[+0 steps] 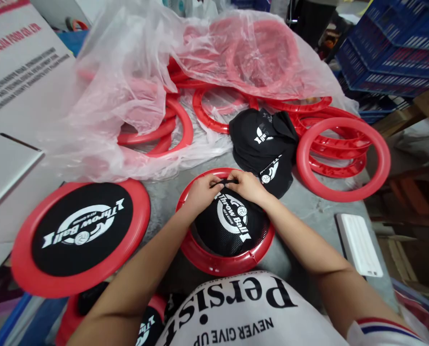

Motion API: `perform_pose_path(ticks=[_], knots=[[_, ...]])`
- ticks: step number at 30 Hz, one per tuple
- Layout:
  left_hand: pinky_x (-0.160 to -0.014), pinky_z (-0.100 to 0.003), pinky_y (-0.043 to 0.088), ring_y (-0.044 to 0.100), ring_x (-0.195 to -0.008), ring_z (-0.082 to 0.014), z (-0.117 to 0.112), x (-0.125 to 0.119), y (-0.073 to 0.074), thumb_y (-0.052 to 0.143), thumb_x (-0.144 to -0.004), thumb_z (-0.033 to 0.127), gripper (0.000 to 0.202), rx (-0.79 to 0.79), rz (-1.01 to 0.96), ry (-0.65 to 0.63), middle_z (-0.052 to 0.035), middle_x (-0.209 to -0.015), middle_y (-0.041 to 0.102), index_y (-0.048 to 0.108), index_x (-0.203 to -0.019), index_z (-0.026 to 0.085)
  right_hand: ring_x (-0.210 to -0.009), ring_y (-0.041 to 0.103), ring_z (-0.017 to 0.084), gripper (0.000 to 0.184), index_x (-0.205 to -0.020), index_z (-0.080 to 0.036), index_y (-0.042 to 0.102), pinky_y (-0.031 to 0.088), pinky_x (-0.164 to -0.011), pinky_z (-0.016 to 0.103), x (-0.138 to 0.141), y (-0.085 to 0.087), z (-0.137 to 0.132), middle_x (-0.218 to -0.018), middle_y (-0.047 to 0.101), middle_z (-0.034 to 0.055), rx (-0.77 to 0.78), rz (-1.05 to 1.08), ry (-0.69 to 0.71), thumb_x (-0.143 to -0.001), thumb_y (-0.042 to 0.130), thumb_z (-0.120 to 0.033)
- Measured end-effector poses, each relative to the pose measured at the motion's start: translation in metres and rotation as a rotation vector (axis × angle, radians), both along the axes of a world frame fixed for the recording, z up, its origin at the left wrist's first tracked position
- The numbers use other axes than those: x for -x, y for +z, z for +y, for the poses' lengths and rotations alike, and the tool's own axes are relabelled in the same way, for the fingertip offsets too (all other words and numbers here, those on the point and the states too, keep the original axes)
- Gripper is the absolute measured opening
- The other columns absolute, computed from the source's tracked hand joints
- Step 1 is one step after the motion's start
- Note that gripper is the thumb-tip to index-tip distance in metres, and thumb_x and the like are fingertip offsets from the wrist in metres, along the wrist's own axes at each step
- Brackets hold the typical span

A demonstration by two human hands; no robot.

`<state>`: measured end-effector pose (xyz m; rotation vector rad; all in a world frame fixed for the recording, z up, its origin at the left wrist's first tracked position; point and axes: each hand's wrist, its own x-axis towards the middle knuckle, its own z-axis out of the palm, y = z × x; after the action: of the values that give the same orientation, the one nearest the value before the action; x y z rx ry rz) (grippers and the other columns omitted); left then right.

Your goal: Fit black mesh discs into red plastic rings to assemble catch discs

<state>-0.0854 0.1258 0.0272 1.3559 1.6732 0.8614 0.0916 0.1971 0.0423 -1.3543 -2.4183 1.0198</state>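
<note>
A black printed mesh fabric disc (232, 223) lies inside a glossy red plastic ring (221, 264) on the grey table in front of me. My left hand (204, 192) pinches the far edge of the fabric near the ring's top. Close beside it, my right hand (248, 187) pinches the same edge, thumbs and fingers nearly meeting. Part of the fabric's far rim is hidden under my fingers. Just beyond my right hand is a pile of similar black fabric discs (261, 139). To the left sits a red ring with its black printed centre fitted (88, 230).
Several red rings (344, 158) are stacked at the right. More rings lie under a clear plastic bag (135, 96) at the back. A white power bank (360, 245) rests near the table's right edge. Blue crates (391, 53) stand far right; a printed carton (16, 72) stands left.
</note>
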Motion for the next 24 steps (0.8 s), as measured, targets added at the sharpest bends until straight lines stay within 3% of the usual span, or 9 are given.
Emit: perform_pose_path(ticks=[4, 8, 12, 14, 18, 24], knots=[[-0.073, -0.03, 0.047, 0.066, -0.075, -0.0183, 0.005, -0.002, 0.003, 0.061, -0.089, 0.028, 0.01, 0.0, 0.177, 0.026, -0.0007, -0.078, 0.072, 0.067, -0.083, 0.021, -0.081, 0.062, 0.018, 0.012, -0.101, -0.024, 0.067, 0.032, -0.067, 0.028, 0.003, 0.001, 0.001, -0.093, 0.075, 0.0008, -0.066, -0.096, 0.028, -0.093, 0.066, -0.033], [-0.083, -0.034, 0.048, 0.065, -0.089, -0.0219, 0.006, -0.002, 0.002, 0.055, -0.094, 0.027, 0.016, -0.143, 0.454, -0.009, -0.0055, -0.09, 0.072, 0.068, -0.086, 0.021, -0.083, 0.062, 0.02, 0.017, -0.1, -0.025, 0.069, 0.033, -0.067, 0.031, 0.009, 0.007, -0.002, -0.092, 0.073, 0.0031, -0.146, -0.185, 0.036, -0.101, 0.057, -0.038], [-0.094, -0.041, 0.046, 0.06, -0.103, -0.0276, 0.012, 0.0, 0.002, 0.058, -0.093, 0.027, 0.016, -0.233, 0.623, -0.03, -0.0101, -0.101, 0.069, 0.068, -0.082, 0.02, -0.102, 0.057, 0.026, 0.019, -0.092, -0.021, 0.072, 0.041, -0.081, 0.036, 0.017, 0.002, 0.005, -0.107, 0.07, 0.0111, -0.333, -0.169, 0.073, -0.1, 0.058, -0.033], [-0.096, -0.044, 0.045, 0.06, -0.105, -0.0294, 0.019, 0.002, 0.003, 0.061, -0.091, 0.027, 0.014, -0.152, 0.618, -0.019, -0.0098, -0.102, 0.07, 0.069, -0.081, 0.02, -0.102, 0.055, 0.027, 0.019, -0.087, -0.019, 0.072, 0.043, -0.087, 0.038, 0.021, -0.005, 0.012, -0.107, 0.07, 0.0123, -0.355, -0.124, 0.08, -0.098, 0.061, -0.03], [-0.099, -0.048, 0.042, 0.062, -0.109, -0.0306, 0.033, 0.007, 0.01, 0.063, -0.09, 0.029, 0.013, 0.063, 0.547, 0.025, -0.0082, -0.101, 0.073, 0.069, -0.082, 0.022, -0.092, 0.057, 0.022, 0.016, -0.084, -0.02, 0.071, 0.043, -0.085, 0.034, 0.025, -0.016, 0.024, -0.096, 0.071, 0.0074, -0.228, -0.045, 0.049, -0.096, 0.062, -0.026], [-0.099, -0.05, 0.04, 0.064, -0.11, -0.0312, 0.04, 0.005, 0.013, 0.061, -0.09, 0.027, 0.012, 0.108, 0.558, 0.028, -0.0083, -0.103, 0.076, 0.068, -0.082, 0.021, -0.094, 0.061, 0.021, 0.012, -0.087, -0.021, 0.072, 0.042, -0.08, 0.032, 0.027, -0.015, 0.029, -0.095, 0.074, 0.0047, -0.156, -0.075, -0.007, -0.093, 0.061, -0.022]])
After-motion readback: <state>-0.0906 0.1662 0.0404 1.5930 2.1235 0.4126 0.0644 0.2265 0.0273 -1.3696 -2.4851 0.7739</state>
